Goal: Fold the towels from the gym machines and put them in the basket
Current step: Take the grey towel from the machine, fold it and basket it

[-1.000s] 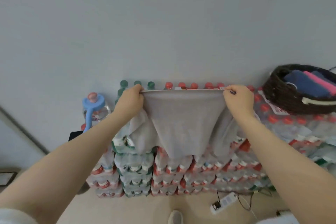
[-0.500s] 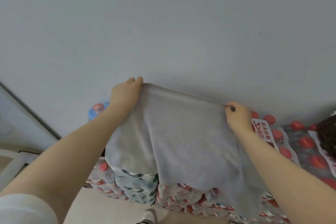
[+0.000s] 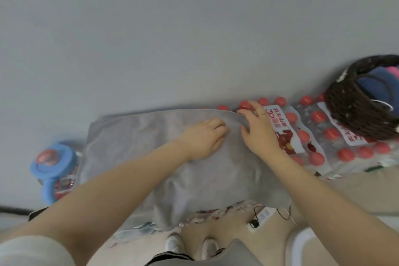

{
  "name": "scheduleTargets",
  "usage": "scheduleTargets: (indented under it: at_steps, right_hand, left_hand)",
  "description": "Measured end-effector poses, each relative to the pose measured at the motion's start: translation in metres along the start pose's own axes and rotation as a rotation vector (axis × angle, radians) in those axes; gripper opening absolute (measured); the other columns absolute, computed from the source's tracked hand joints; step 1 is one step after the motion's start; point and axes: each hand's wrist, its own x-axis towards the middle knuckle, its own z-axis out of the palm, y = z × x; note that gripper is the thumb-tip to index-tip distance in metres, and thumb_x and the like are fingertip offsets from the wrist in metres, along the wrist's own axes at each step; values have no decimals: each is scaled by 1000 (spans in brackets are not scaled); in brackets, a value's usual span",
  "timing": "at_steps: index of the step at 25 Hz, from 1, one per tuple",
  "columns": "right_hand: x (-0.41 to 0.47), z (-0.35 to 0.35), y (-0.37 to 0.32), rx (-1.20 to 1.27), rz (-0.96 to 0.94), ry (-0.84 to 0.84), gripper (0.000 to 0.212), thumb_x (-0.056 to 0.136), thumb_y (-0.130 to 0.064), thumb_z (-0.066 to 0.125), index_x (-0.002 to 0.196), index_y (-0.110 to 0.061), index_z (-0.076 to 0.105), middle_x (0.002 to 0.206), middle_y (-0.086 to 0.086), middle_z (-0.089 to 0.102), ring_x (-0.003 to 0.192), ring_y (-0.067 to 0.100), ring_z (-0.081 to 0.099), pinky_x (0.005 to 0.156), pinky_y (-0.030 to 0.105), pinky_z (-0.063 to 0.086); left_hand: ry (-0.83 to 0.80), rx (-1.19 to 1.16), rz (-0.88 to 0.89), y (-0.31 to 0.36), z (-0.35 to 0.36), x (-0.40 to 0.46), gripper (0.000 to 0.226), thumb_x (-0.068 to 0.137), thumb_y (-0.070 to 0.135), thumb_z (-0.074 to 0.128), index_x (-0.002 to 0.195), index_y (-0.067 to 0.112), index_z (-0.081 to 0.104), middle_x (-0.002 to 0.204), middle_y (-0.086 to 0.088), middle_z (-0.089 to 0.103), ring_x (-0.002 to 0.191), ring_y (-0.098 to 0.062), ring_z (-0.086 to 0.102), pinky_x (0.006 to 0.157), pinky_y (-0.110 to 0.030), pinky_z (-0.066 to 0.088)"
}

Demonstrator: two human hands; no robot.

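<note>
Grey towel point(image 3: 151, 149) lies spread over the stacked packs of red-capped water bottles point(image 3: 319, 136), centre of frame, its near edge hanging off the front of the stack at lower centre. Left hand point(image 3: 203, 138) rests on the towel w/ fingers slightly bent, pressing down and holding nothing. Right hand point(image 3: 258, 129), just right of it, has fingers spread and part-curled at the towel's right edge; looks like a pinch on the hem, but I can't tell for sure (some blur here).

Basket point(image 3: 354, 110) sits at the right edge of frame on the same packs, dark woven, w/ blue and pink folded towels already inside.

Risks, as I judge them:
- Bumpy bottle caps make a poor folding bed, so creases may land crooked.
- The overhanging part could drag the towel off toward the floor if both hands lift.
- A wide sweep to the right might nudge the basket.
- The blue-lidded jug point(image 3: 51, 162) at far left is near the towel's left edge and could get snagged.
</note>
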Motion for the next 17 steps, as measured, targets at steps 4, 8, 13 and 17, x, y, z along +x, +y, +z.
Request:
scheduleTargets:
  at_steps: [4, 8, 13, 17]
  right_hand:
    - [-43, -28, 12, -296, 126, -225, 68, 81, -33, 61, 141, -21, 30, 153, 12, 10, 135, 33, 27, 105, 43, 36]
    - [-59, -27, 1, -593, 34, -361, 81, 81, -29, 54, 147, -22, 7, 156, 10, -7, 134, 35, 23, 104, 46, 32]
    - [-39, -30, 0, -592, 82, -325, 43, 84, -10, 50, 125, -10, 34, 129, 12, 40, 102, 31, 56, 71, 36, 44]
    - [-14, -51, 17, -452, 152, -361, 33, 84, -8, 47, 117, -9, 44, 118, 11, 54, 102, 31, 56, 70, 34, 41]
  left_hand:
    - [-165, 53, -15, 18, 21, 27, 61, 97, 42, 30, 148, 12, 12, 158, -6, 7, 145, -20, 8, 116, -30, 3]
    - [-153, 42, -112, 21, 22, 43, 66, 96, 46, 27, 148, 13, 4, 158, -5, 1, 146, -19, 3, 117, -32, 0]
    - [-148, 22, -194, 24, 22, 50, 66, 96, 49, 25, 148, 14, 2, 158, -2, 0, 146, -15, 2, 118, -31, 0]
    - [-73, 24, -246, 25, 28, 53, 73, 92, 57, 18, 148, 14, 2, 158, -2, 1, 145, -13, 7, 117, -31, 3]
